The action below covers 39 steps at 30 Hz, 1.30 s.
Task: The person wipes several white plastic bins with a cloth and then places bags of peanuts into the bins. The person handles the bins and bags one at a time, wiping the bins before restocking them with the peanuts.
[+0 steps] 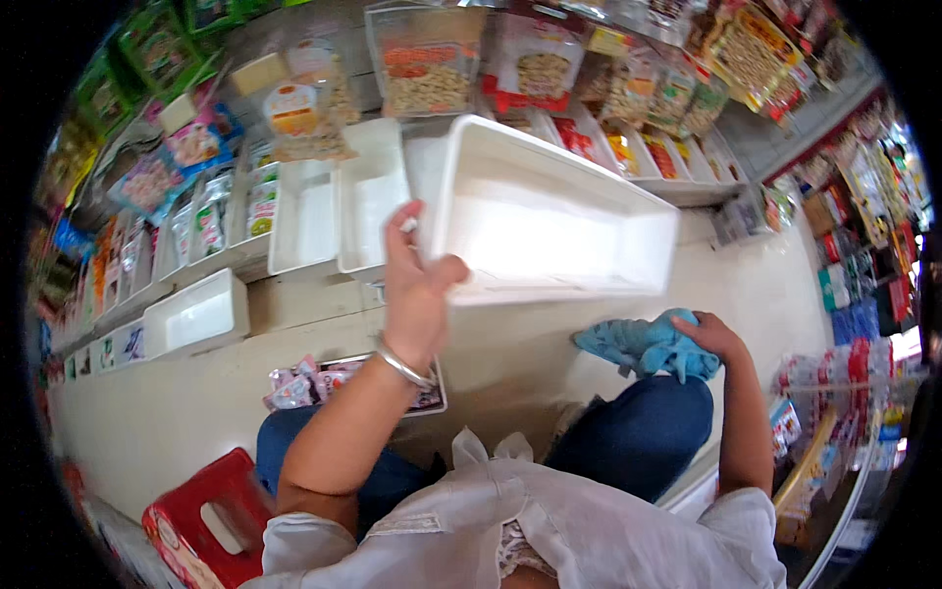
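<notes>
My left hand [421, 283], with a silver bangle on the wrist, is at the left end of a long white plastic bin [559, 213]. Its thumb lies by the lower left corner, and the bin is tilted so its bare inside faces me. My right hand [712, 335] grips a crumpled blue cloth [647, 346] over my right knee. Behind the left hand, two more white bins [303, 213] with nothing in them stand side by side in the shelf row. A tray [441, 401] with pink packets [313, 383] lies on the floor, partly hidden by my left forearm.
White bins of snack packets [210, 221] line the low shelf, with bags of nuts [427, 77] hanging above. Another white bin [199, 316] stands at left on the tiled floor. A red plastic stool [213, 515] is at lower left, and packed shelves [868, 258] rise at right.
</notes>
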Available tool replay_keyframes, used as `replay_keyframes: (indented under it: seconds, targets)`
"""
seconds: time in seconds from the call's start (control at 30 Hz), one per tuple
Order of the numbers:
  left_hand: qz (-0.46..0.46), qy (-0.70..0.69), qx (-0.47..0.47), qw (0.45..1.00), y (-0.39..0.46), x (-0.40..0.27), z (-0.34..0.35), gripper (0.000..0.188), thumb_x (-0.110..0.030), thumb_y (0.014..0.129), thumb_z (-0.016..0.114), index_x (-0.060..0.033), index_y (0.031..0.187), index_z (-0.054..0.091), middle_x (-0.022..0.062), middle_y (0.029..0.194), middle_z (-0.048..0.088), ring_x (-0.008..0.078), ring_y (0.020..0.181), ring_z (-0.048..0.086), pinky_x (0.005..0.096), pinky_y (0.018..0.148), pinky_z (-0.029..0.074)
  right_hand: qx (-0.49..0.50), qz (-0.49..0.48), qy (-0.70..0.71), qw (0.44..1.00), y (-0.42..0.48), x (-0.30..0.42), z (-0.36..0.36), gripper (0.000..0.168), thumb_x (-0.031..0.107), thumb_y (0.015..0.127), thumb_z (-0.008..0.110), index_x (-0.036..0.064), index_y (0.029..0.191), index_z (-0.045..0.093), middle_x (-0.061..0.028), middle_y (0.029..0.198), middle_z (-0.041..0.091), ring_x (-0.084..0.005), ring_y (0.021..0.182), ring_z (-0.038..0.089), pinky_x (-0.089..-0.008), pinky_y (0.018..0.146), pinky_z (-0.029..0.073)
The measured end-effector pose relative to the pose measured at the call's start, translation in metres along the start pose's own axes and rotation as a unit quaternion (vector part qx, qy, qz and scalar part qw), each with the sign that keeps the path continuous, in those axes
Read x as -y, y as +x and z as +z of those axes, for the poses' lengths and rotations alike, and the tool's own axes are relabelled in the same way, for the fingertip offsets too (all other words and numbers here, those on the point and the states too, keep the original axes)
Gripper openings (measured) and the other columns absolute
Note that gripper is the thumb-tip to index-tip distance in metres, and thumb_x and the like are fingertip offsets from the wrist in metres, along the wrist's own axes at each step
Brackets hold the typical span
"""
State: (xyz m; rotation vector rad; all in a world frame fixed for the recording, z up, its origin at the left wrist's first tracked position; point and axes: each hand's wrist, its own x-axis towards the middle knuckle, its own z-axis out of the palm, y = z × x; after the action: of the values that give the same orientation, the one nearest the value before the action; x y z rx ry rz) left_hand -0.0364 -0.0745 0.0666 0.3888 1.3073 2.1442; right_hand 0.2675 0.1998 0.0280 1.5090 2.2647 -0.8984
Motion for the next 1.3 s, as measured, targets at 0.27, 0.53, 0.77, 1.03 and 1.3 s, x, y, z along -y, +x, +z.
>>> replay_keyframes:
  seconds: [0.27, 0.53, 0.77, 1.03, 1.3]
  targets:
    - [-0.072, 0.009, 0.069, 0.995, -0.049, 0.019, -0.032, 0.087, 0.002, 0.061, 0.055, -0.0095, 0.132, 0.006, 0.0123, 0.109, 0.035, 0.0207, 0.101, 0.040, 0.0288, 0.083, 0.037, 0.027, -0.080, 0.285, 0.955, 0.040, 0.000, 0.026, 0.052, 0.019, 0.068, 0.064, -0.009, 0.108, 0.047, -0.0161, 0.099, 0.056, -0.0235, 0.085, 0.055, -0.0329, 0.076, 0.044]
    - [-0.171, 0.156, 0.167, 0.958, -0.020, 0.010, -0.121, 0.084, -0.023, 0.075, 0.061, -0.0160, 0.134, 0.002, 0.0211, 0.133, 0.017, 0.0276, 0.121, 0.024, 0.0356, 0.094, 0.030, -0.107, -0.127, 0.182, 0.969, 0.001, 0.071, -0.024, 0.031, 0.016, 0.075, 0.054, -0.008, 0.095, 0.052, -0.0149, 0.080, 0.059, -0.0200, 0.069, 0.056, -0.0303, 0.062, 0.044]
    - [-0.098, 0.236, 0.396, 0.882, 0.007, 0.071, -0.065, 0.089, -0.018, 0.072, 0.064, -0.0141, 0.135, 0.001, 0.0124, 0.134, 0.021, 0.0202, 0.122, 0.023, 0.0321, 0.098, 0.022, -0.085, -0.252, -0.091, 0.960, -0.009, 0.162, -0.028, 0.028, 0.017, 0.074, 0.050, -0.006, 0.089, 0.056, -0.0161, 0.076, 0.060, -0.0224, 0.068, 0.056, -0.0329, 0.065, 0.044]
    - [-0.185, 0.113, 0.325, 0.920, 0.009, 0.072, -0.065, 0.083, -0.008, 0.069, 0.060, -0.0046, 0.134, 0.007, 0.0144, 0.128, 0.030, 0.0184, 0.114, 0.033, 0.0268, 0.093, 0.029, 0.013, -0.259, -0.064, 0.964, -0.003, 0.147, -0.064, 0.041, 0.036, 0.073, 0.060, 0.000, 0.093, 0.059, -0.0132, 0.087, 0.060, -0.0188, 0.076, 0.057, -0.0296, 0.070, 0.044]
    - [-0.272, 0.003, 0.198, 0.942, 0.026, 0.095, -0.088, 0.080, -0.004, 0.068, 0.051, -0.0105, 0.134, 0.008, 0.0156, 0.117, 0.042, 0.0209, 0.096, 0.050, 0.0317, 0.079, 0.044, 0.103, -0.427, 0.247, 0.864, -0.072, 0.204, -0.035, 0.063, 0.032, 0.059, 0.071, 0.006, 0.111, 0.046, -0.0071, 0.104, 0.049, -0.0178, 0.096, 0.049, -0.0320, 0.084, 0.041]
